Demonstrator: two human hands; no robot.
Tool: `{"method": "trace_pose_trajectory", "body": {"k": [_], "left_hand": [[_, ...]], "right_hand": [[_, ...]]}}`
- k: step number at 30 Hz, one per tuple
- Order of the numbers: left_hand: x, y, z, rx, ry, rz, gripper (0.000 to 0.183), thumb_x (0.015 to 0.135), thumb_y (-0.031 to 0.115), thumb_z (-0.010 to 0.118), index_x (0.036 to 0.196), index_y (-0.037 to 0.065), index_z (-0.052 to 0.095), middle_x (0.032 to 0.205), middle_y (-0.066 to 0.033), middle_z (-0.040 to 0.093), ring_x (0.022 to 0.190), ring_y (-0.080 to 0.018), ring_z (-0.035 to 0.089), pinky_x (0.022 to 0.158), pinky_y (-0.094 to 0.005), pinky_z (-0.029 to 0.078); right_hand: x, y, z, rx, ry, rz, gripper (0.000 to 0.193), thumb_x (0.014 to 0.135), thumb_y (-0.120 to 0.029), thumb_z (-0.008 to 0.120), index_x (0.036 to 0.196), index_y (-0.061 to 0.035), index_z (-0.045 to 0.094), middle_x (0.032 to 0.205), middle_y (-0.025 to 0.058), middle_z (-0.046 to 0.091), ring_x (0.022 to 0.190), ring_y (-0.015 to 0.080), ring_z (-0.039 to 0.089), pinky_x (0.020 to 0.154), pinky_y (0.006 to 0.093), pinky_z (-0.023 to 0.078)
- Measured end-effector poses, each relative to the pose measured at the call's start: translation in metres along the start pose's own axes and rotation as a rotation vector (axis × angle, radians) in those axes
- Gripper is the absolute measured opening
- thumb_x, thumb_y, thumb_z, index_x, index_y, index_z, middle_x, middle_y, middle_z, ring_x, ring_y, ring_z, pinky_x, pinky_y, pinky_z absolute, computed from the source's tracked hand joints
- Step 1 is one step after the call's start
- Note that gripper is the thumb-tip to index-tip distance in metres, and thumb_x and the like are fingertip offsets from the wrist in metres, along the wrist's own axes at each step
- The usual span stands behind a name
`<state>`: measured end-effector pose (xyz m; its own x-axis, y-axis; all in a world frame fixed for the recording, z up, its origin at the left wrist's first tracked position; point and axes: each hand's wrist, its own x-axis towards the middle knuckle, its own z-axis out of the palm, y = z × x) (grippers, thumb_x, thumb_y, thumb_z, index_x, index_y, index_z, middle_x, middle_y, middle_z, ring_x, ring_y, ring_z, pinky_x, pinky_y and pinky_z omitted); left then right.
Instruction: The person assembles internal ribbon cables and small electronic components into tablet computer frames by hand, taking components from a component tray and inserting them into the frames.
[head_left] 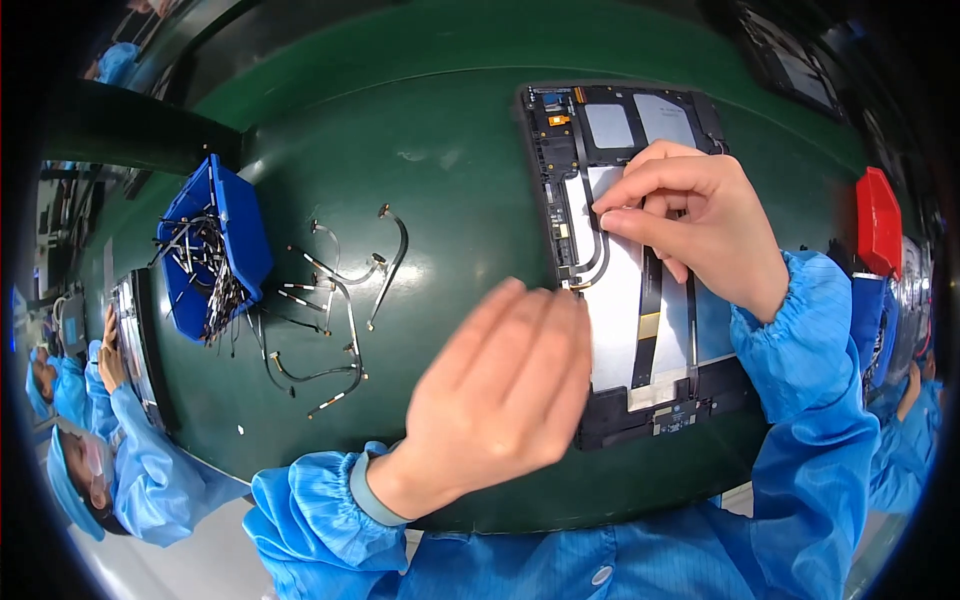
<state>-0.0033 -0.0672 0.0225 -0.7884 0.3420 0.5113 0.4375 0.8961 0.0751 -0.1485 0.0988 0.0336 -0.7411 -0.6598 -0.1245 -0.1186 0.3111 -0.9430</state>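
Note:
A disassembled tablet (610, 340) lies lengthwise in front of me, its silvery inner plates and dark circuit parts exposed. Along its left side runs a thin black cable (588, 160). My right hand (690, 215) is above the tablet, thumb and forefinger pinching this cable partway down, the other fingers curled. Beside the tablet's left edge, my left hand (500, 390) is slightly blurred. Its fingers are bent and close together near the cable's lower end (580, 284); the thumb and what it may grip are hidden. A wide dark ribbon cable (650, 325) crosses the silvery area.
Several loose cables (352, 320) are scattered on the green table (430, 130), left of the tablet. A blue bin (235, 225) full of cables stands further left. At right are a red bin (879, 222) and a blue bin (872, 320). Co-workers in blue sit on both sides.

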Motion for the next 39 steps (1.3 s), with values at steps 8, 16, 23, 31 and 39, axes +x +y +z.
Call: {"method": "trace_pose_trajectory", "body": {"k": [8,16,23,31,39], "left_hand": [[0.007,0.007,0.019,0.012,-0.054,0.054,0.026,0.068,0.004,0.063,0.093,-0.003,0.066,0.109,-0.0156,0.065,0.101,-0.0271,0.065,0.087,-0.0316,0.056],[0.010,0.007,0.022,0.052,-0.063,0.058,0.022,0.078,0.010,0.059,0.095,-0.003,0.063,0.105,-0.0183,0.065,0.095,-0.0249,0.064,0.088,-0.0314,0.055],[0.013,0.008,0.019,0.069,-0.119,0.041,0.019,0.080,0.013,0.059,0.093,-0.001,0.061,0.106,-0.0177,0.066,0.094,-0.0232,0.064,0.087,-0.0287,0.054],[0.011,0.007,0.027,0.077,-0.026,0.037,0.028,0.063,0.008,0.062,0.090,0.001,0.064,0.108,-0.0137,0.068,0.091,-0.0215,0.067,0.075,-0.0254,0.055],[0.012,0.007,0.027,0.083,-0.032,0.030,0.023,0.065,0.004,0.064,0.088,0.000,0.064,0.106,-0.0149,0.068,0.087,-0.0235,0.067,0.074,-0.0264,0.056]], "right_hand": [[-0.001,0.010,0.005,-0.042,0.052,-0.114,0.012,0.083,0.006,0.070,0.093,0.0031,0.072,0.086,0.0057,0.061,0.047,0.0031,0.048,0.040,0.0167,0.034],[0.002,0.000,0.007,-0.047,0.151,0.015,0.014,0.080,-0.003,0.075,0.093,0.0020,0.073,0.077,0.0029,0.064,0.056,0.0035,0.053,0.051,0.0181,0.042],[0.009,0.010,0.007,-0.106,0.144,-0.108,0.011,0.081,-0.004,0.075,0.088,0.0028,0.071,0.077,0.0047,0.065,0.062,0.0046,0.057,0.056,0.0192,0.047],[0.008,0.015,0.011,-0.082,0.149,-0.165,0.006,0.083,0.005,0.071,0.089,0.0059,0.069,0.087,0.0034,0.060,0.057,0.0008,0.051,0.047,0.0158,0.036],[0.008,0.015,0.014,-0.179,0.197,-0.183,0.006,0.083,0.006,0.070,0.088,0.0052,0.069,0.086,0.0028,0.061,0.061,0.0005,0.052,0.051,0.0154,0.038]]}}
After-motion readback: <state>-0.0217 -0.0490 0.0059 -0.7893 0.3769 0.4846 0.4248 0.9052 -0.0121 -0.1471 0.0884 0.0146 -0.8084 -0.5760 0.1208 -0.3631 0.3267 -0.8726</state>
